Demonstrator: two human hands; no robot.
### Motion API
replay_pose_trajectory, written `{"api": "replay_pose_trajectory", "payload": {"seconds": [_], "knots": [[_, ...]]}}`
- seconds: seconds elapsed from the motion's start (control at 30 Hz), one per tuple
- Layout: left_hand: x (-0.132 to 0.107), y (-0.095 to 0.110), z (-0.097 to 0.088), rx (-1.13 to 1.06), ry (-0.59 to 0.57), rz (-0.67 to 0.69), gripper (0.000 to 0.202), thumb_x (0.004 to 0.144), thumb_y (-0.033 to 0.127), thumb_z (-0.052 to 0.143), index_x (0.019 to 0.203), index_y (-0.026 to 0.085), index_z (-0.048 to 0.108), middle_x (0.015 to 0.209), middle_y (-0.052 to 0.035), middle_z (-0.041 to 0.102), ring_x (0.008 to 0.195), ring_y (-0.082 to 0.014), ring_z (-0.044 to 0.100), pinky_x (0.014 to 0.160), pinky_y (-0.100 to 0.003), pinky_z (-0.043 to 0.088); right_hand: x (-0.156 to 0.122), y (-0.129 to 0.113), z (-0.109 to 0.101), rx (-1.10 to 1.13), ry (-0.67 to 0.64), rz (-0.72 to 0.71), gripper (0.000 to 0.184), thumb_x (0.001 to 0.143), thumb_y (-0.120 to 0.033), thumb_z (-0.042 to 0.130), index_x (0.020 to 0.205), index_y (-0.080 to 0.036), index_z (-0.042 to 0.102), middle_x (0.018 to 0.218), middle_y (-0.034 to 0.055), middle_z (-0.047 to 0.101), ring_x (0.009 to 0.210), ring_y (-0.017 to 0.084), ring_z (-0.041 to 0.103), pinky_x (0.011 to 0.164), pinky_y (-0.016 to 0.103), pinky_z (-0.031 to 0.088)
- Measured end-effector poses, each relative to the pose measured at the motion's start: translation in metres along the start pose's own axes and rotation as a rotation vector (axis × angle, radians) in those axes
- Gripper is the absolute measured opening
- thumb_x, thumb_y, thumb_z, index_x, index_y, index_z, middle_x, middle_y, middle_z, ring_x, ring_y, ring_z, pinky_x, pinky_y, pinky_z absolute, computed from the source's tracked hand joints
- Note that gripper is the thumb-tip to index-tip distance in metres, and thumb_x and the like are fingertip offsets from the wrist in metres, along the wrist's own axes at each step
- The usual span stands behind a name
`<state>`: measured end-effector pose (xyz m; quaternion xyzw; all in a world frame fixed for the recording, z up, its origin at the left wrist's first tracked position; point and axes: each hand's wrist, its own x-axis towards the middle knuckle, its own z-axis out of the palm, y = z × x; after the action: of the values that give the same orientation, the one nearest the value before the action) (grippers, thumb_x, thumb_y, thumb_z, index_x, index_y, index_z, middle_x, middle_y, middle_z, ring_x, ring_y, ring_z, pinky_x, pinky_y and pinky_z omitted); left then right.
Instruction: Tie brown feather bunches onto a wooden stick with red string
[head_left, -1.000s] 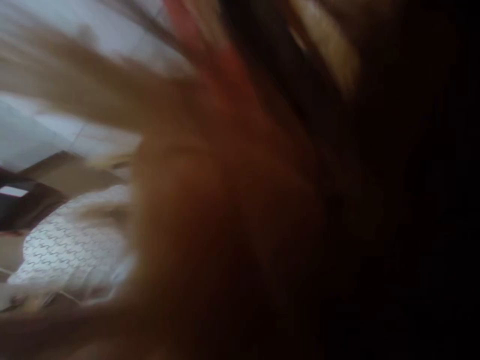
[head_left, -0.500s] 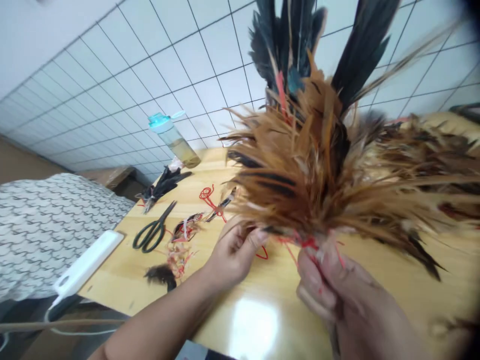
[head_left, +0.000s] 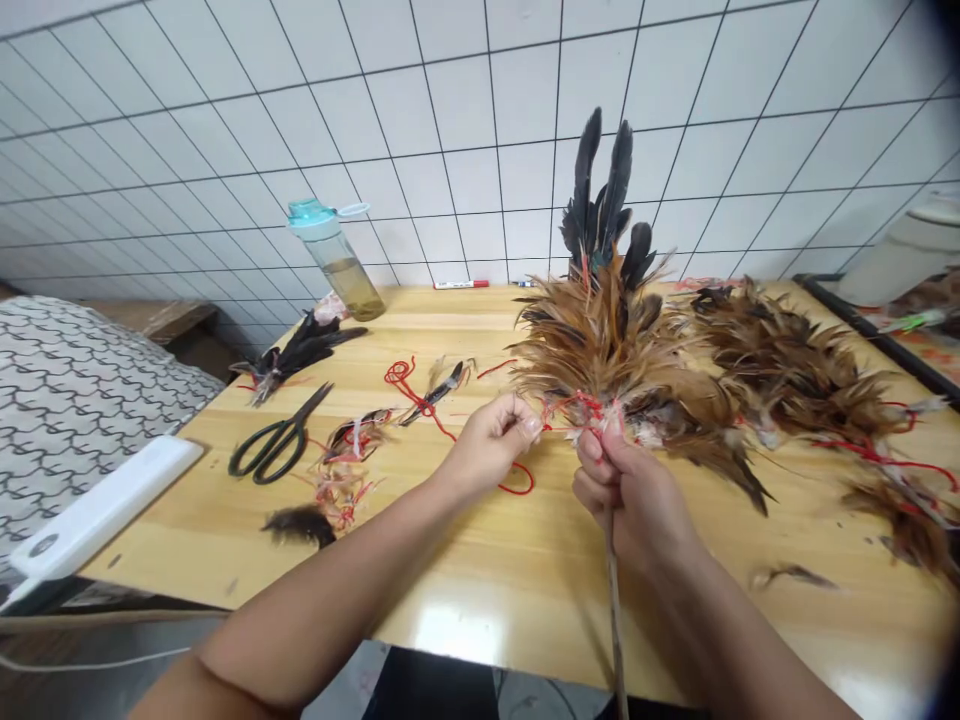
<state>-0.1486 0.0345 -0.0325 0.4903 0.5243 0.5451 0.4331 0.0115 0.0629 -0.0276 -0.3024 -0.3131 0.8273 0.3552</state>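
My right hand [head_left: 626,480] is closed around the upper part of a thin stick [head_left: 615,610], just under a feather duster head [head_left: 592,335]. Brown feathers fan out from the head, and tall black feathers stand at its top. Red string [head_left: 589,405] is wound round the feather bases. To the left, my left hand [head_left: 504,432] pinches a strand of the red string, drawn out sideways from the binding. A loop of red string [head_left: 517,485] lies on the table below that hand. The string's path inside the left fingers is hidden.
Black scissors [head_left: 274,440], black feathers [head_left: 300,345] and feather scraps [head_left: 349,485] lie on the left of the wooden table [head_left: 495,590]. A water bottle [head_left: 341,265] and red marker [head_left: 461,284] stand or lie near the wall. Bundled brown feathers [head_left: 802,360] and a white power strip [head_left: 112,500] flank them.
The duster head has moved down and away from the camera, with my right hand still around its stick. My left hand stays beside it, pinching the string. The view has shifted and levelled.
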Motion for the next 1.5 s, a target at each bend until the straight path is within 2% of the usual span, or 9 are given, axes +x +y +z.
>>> {"api": "replay_pose_trajectory", "payload": {"seconds": [0.17, 0.33, 0.5, 0.6, 0.77, 0.93, 1.2, 1.4, 1.5], "knots": [[0.002, 0.002, -0.002, 0.001, 0.056, -0.015, 0.036, 0.075, 0.048, 0.065, 0.070, 0.016, 0.048, 0.061, 0.0028, 0.048, 0.057, -0.0091, 0.040, 0.057, -0.024, 0.032, 0.004, -0.003, -0.003, 0.023, 0.047, 0.006, 0.035, 0.075, -0.043, 0.066, 0.063, -0.018, 0.044, 0.050, -0.0106, 0.018, 0.043, 0.004, 0.007, 0.042, 0.021, 0.009], [0.004, 0.003, -0.005, 0.010, 0.020, 0.016, 0.035, 0.077, 0.046, 0.064, 0.070, 0.017, 0.046, 0.062, 0.0032, 0.046, 0.058, -0.0094, 0.040, 0.059, -0.024, 0.032, 0.006, -0.006, -0.006, 0.034, 0.055, 0.004, 0.035, 0.078, -0.042, 0.064, 0.065, -0.018, 0.042, 0.052, -0.0105, 0.018, 0.042, 0.004, 0.006, 0.040, 0.019, 0.010], [0.006, -0.003, -0.003, -0.072, 0.028, -0.037, 0.032, 0.079, 0.044, 0.061, 0.072, 0.016, 0.046, 0.062, 0.0033, 0.044, 0.056, -0.0083, 0.036, 0.056, -0.023, 0.028, 0.008, -0.004, -0.008, 0.038, 0.073, 0.024, 0.032, 0.083, -0.040, 0.058, 0.065, -0.018, 0.043, 0.052, -0.0105, 0.016, 0.041, 0.003, 0.009, 0.040, 0.019, 0.013], [0.008, -0.006, -0.004, -0.014, 0.036, -0.030, 0.029, 0.081, 0.042, 0.057, 0.073, 0.017, 0.045, 0.063, 0.0031, 0.043, 0.057, -0.0090, 0.035, 0.056, -0.024, 0.028, 0.008, -0.003, -0.008, 0.052, 0.080, 0.024, 0.030, 0.085, -0.037, 0.054, 0.066, -0.017, 0.043, 0.052, -0.0101, 0.018, 0.041, 0.003, 0.008, 0.040, 0.019, 0.011], [0.009, -0.007, -0.006, 0.240, 0.086, 0.105, 0.022, 0.084, 0.036, 0.053, 0.075, 0.017, 0.046, 0.067, 0.0018, 0.043, 0.064, -0.0117, 0.039, 0.061, -0.025, 0.032, 0.010, -0.003, -0.008, 0.071, 0.089, 0.044, 0.030, 0.087, -0.035, 0.051, 0.065, -0.017, 0.044, 0.050, -0.0101, 0.017, 0.041, 0.003, 0.008, 0.040, 0.018, 0.011], [0.010, -0.009, -0.007, 0.292, 0.107, 0.180, 0.016, 0.087, 0.029, 0.050, 0.078, 0.017, 0.047, 0.070, 0.0013, 0.044, 0.066, -0.0120, 0.039, 0.063, -0.025, 0.033, 0.012, 0.002, -0.006, 0.043, 0.089, 0.052, 0.031, 0.087, -0.037, 0.051, 0.065, -0.017, 0.043, 0.049, -0.0097, 0.020, 0.040, 0.004, 0.008, 0.040, 0.019, 0.011], [0.004, -0.005, -0.006, 0.210, -0.076, 0.341, 0.016, 0.092, 0.029, 0.047, 0.083, 0.017, 0.049, 0.079, -0.0020, 0.053, 0.078, -0.0134, 0.050, 0.074, -0.027, 0.039, 0.010, 0.003, -0.007, 0.047, 0.069, 0.042, 0.030, 0.086, -0.038, 0.053, 0.066, -0.017, 0.043, 0.050, -0.0098, 0.021, 0.041, 0.004, 0.008, 0.040, 0.019, 0.011], [-0.009, 0.004, -0.003, 0.302, -0.146, 0.571, 0.011, 0.093, 0.020, 0.047, 0.084, 0.017, 0.052, 0.087, -0.0055, 0.063, 0.086, -0.0151, 0.055, 0.084, -0.032, 0.039, 0.005, 0.002, 0.000, 0.108, 0.048, 0.082, 0.034, 0.084, -0.042, 0.057, 0.065, -0.019, 0.041, 0.049, -0.0110, 0.016, 0.042, 0.004, 0.006, 0.041, 0.020, 0.012], [-0.015, 0.007, 0.001, 0.282, -0.156, 0.618, 0.009, 0.093, 0.016, 0.046, 0.085, 0.017, 0.052, 0.085, -0.0048, 0.063, 0.082, -0.0137, 0.054, 0.082, -0.031, 0.040, -0.002, 0.005, 0.006, 0.160, 0.008, 0.128, 0.035, 0.082, -0.042, 0.060, 0.064, -0.018, 0.042, 0.049, -0.0106, 0.019, 0.041, 0.004, 0.008, 0.041, 0.020, 0.009]]}}
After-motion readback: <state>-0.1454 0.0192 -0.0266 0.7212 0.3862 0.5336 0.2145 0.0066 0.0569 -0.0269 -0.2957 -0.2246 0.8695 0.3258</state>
